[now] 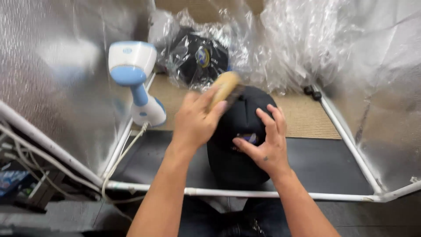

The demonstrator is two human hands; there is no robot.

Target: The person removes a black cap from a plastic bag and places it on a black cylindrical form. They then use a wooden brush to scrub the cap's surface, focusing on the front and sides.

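A black cap (pixel 239 151) with a small coloured emblem on its front sits low in the middle of the view. My left hand (pixel 197 120) grips a wooden-backed brush (pixel 224 87) and presses it against the cap's top; the brush is blurred. My right hand (pixel 265 140) rests on the cap's right side, fingers spread over the crown and thumb near the emblem.
A white and blue handheld steamer (pixel 136 81) stands at the left, its cord trailing down. Clear plastic bags (pixel 280 44) with another dark cap (pixel 199 59) lie at the back. White pipe framing (pixel 245 193) and silvery foil walls (pixel 52 79) enclose a dark mat (pixel 324 164).
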